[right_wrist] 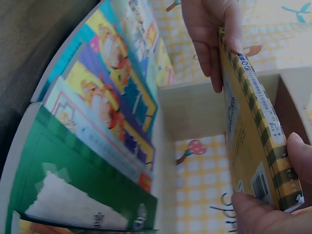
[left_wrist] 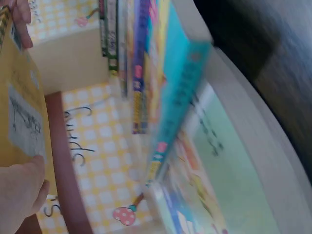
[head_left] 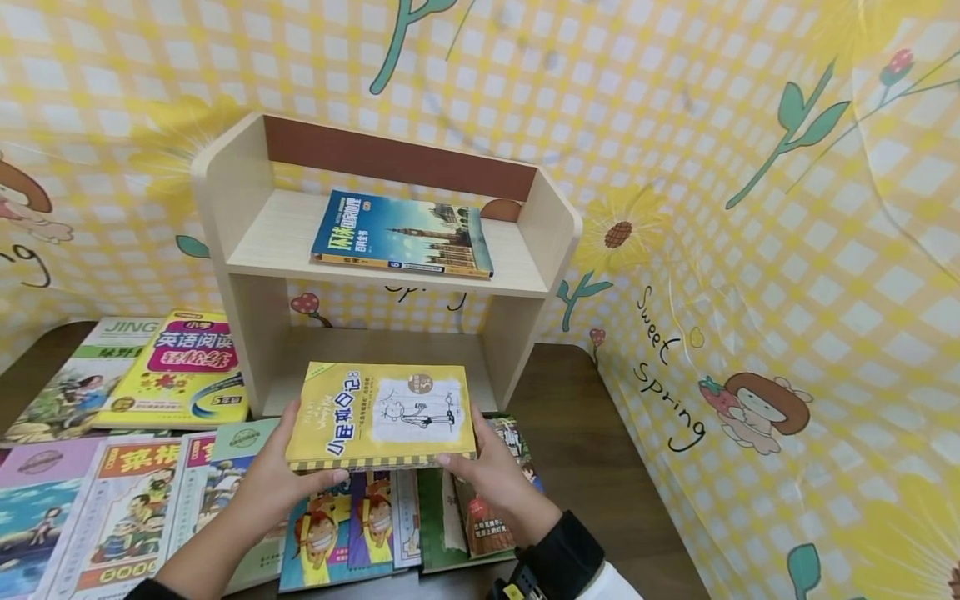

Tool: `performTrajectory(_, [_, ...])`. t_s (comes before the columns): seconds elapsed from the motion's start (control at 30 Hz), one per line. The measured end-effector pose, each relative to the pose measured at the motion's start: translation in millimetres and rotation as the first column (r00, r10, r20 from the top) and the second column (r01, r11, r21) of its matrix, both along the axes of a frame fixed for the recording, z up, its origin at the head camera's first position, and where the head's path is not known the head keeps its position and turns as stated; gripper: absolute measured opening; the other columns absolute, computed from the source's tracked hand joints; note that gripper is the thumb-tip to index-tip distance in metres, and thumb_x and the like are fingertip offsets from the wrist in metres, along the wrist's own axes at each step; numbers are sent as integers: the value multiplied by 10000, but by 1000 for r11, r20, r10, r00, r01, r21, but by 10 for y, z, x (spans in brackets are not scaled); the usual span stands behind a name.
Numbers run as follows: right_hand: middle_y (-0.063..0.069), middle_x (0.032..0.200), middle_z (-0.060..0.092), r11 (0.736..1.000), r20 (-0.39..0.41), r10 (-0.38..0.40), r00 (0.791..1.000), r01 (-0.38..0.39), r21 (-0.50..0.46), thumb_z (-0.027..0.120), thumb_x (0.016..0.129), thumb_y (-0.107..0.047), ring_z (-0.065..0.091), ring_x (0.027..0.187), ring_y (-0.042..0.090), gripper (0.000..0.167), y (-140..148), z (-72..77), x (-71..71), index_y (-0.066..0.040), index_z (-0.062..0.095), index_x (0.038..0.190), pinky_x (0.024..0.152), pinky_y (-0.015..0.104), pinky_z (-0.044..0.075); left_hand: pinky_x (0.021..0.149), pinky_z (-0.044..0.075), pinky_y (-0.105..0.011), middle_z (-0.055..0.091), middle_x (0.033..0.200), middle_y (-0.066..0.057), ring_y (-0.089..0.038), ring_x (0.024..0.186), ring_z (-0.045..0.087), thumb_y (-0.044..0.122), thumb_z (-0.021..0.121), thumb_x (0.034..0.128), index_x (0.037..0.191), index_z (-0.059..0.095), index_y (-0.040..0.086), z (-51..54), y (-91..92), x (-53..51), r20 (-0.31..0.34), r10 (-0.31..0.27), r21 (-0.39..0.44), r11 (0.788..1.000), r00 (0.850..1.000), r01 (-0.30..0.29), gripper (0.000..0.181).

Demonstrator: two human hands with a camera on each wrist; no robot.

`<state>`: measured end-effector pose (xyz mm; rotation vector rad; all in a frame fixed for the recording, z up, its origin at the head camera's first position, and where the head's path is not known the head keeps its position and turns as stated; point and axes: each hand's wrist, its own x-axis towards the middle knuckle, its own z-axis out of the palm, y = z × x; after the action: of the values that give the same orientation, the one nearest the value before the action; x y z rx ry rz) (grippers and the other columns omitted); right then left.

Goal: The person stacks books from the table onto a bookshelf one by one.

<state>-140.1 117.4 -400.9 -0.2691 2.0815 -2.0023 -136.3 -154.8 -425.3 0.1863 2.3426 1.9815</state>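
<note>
A yellow paperback book with a cartoon boy on its cover is held level in both hands, in front of a small wooden shelf. The left hand grips its left end, thumb along the near edge. At the right end, the right hand pinches it with the thumb on the near edge. The right wrist view shows the checkered spine of the yellow book between the two hands. On the upper board of the shelf lies a blue book with a clock tower on it.
Several colourful books lie in front of the shelf, among them a green book and a teal book. Another yellow book lies left of the shelf. Dark wooden table shows at right; patterned cloth stands behind.
</note>
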Motion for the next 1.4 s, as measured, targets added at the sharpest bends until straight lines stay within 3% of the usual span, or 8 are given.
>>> performTrajectory(0.23, [121, 1386, 506, 999, 43, -26, 999, 24, 47, 641, 898, 8, 572, 1166, 285, 881, -23, -188, -209, -223, 110, 1563, 981, 416, 458, 882, 505, -248, 521, 1363, -195, -270, 1089, 633, 246, 830, 764, 1560, -47, 200, -148, -61, -207, 10, -34, -89, 995, 999, 35, 1185])
performTrajectory(0.43, [92, 1280, 586, 993, 65, -38, 997, 31, 112, 697, 854, 6, 576, 1137, 279, 891, -25, -290, -397, -185, 180, 1554, 1012, 472, 421, 1054, 362, -553, 486, 1385, -212, -378, 1219, 519, 211, 821, 773, 1563, -19, 168, -245, -54, -402, 55, -48, -75, 996, 997, 52, 1154])
performTrajectory(0.53, [113, 1310, 566, 993, 94, -29, 995, 19, 113, 676, 872, 8, 550, 1184, 313, 845, -19, -343, -498, -158, 197, 1548, 1018, 487, 423, 1071, 294, -604, 463, 1401, -217, -401, 1254, 471, 199, 815, 779, 1563, -2, 152, -287, -37, -498, 101, -43, -73, 996, 994, 51, 1133])
performTrajectory(0.63, [123, 1359, 530, 994, 126, -21, 992, 6, 114, 662, 891, -12, 494, 1255, 332, 802, -18, -384, -600, -134, 210, 1541, 1044, 492, 401, 1024, 391, -551, 494, 1367, -219, -351, 1147, 565, 208, 800, 796, 1559, 41, 136, -331, -28, -575, 121, -40, -95, 994, 992, 51, 1079])
performTrajectory(0.77, [146, 1335, 550, 996, 146, 1, 989, -14, 89, 639, 903, 0, 489, 1263, 339, 761, -30, -415, -704, -87, 218, 1531, 1070, 487, 377, 842, 541, -461, 525, 1309, -252, -291, 955, 661, 249, 778, 824, 1550, 69, 114, -378, -30, -654, 142, -44, -109, 992, 989, 60, 1023])
performTrajectory(1.03, [125, 1322, 570, 986, 183, -77, 980, 48, 159, 638, 924, -69, 452, 1294, 365, 672, -82, -475, -819, -90, 305, 1507, 1059, 520, 367, 694, 581, -459, 618, 1142, -226, -352, 838, 693, 258, 728, 872, 1527, 145, 139, -407, -14, -796, 239, -86, -21, 995, 967, 94, 885])
performTrajectory(1.2, [163, 1364, 523, 968, 166, -148, 975, 108, 226, 653, 923, -115, 427, 1299, 398, 626, -146, -507, -863, -52, 362, 1474, 1060, 541, 356, 661, 584, -436, 618, 1087, -214, -306, 782, 687, 274, 693, 901, 1492, 205, 71, -408, 0, -868, 254, -56, -101, 991, 966, 84, 793])
performTrajectory(1.4, [183, 1400, 488, 950, 146, -166, 975, 119, 289, 658, 924, -140, 392, 1324, 425, 614, -200, -553, -987, -53, 380, 1464, 1045, 559, 370, 727, 564, -420, 587, 1156, -234, -278, 832, 663, 251, 677, 914, 1466, 293, 9, -431, 29, -990, 182, 5, -262, 964, 983, 43, 715])
